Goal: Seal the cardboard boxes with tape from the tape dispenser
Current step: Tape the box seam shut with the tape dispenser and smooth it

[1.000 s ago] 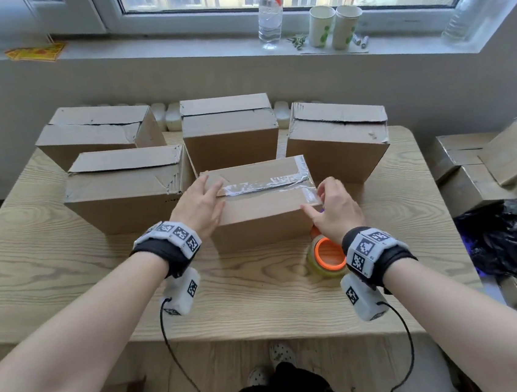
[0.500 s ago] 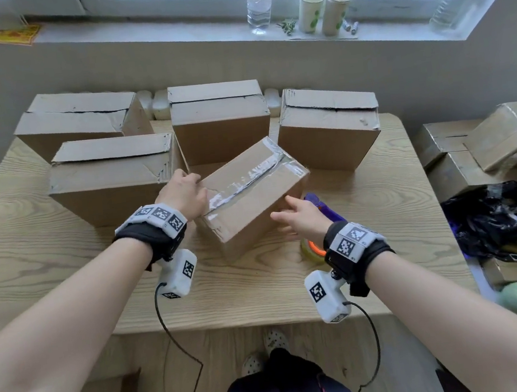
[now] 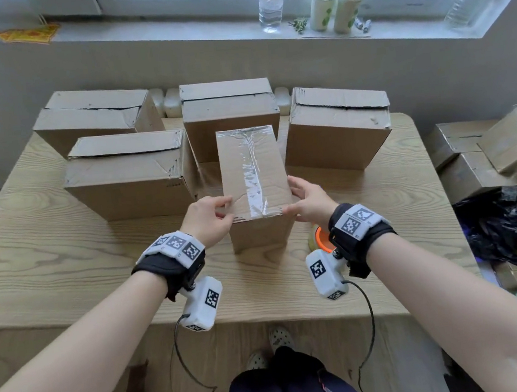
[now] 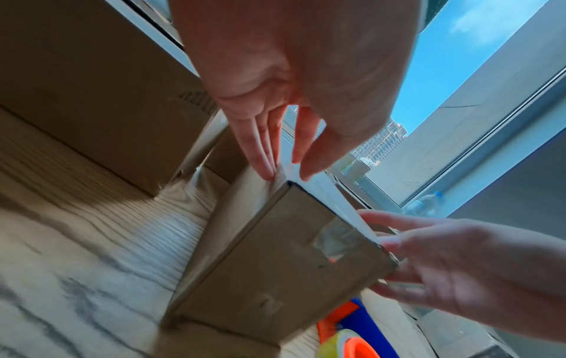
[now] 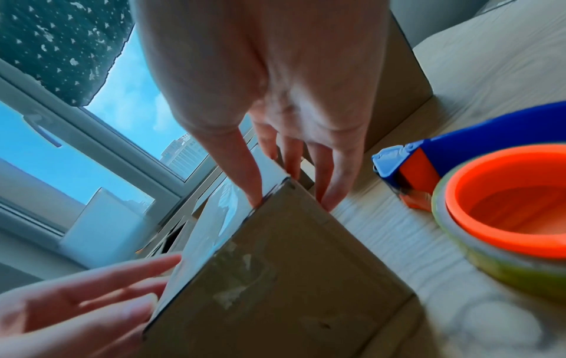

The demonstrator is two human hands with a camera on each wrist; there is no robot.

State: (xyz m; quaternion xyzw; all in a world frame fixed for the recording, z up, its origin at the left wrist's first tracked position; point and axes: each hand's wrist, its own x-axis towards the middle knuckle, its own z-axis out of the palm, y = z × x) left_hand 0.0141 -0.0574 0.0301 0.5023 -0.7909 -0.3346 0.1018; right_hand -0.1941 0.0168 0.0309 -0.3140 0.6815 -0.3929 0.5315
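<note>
The left hand [image 3: 209, 221] and the right hand [image 3: 309, 202] hold the taped cardboard box [image 3: 253, 177] at its 2 near top corners, one hand on each side. On each hand the thumb lies on the top face and the fingers lie on the side wall, so both hands pinch the box. The box stands on the wooden table [image 3: 49, 249], near the front edge, with its long side pointing away from the person. A strip of clear tape [image 3: 253, 177] runs along the middle of the top and folds down over the near end face [image 4: 332, 241].

Just right of the box, partly under the right wrist, the tape dispenser [image 5: 502, 208] lies on the table; it has an orange core and a blue handle.

Behind the held box, 4 more cardboard boxes [image 3: 127, 174] stand on the table. Farther, on the windowsill, stand a plastic bottle [image 3: 271, 1] and 2 paper cups [image 3: 338, 10].
</note>
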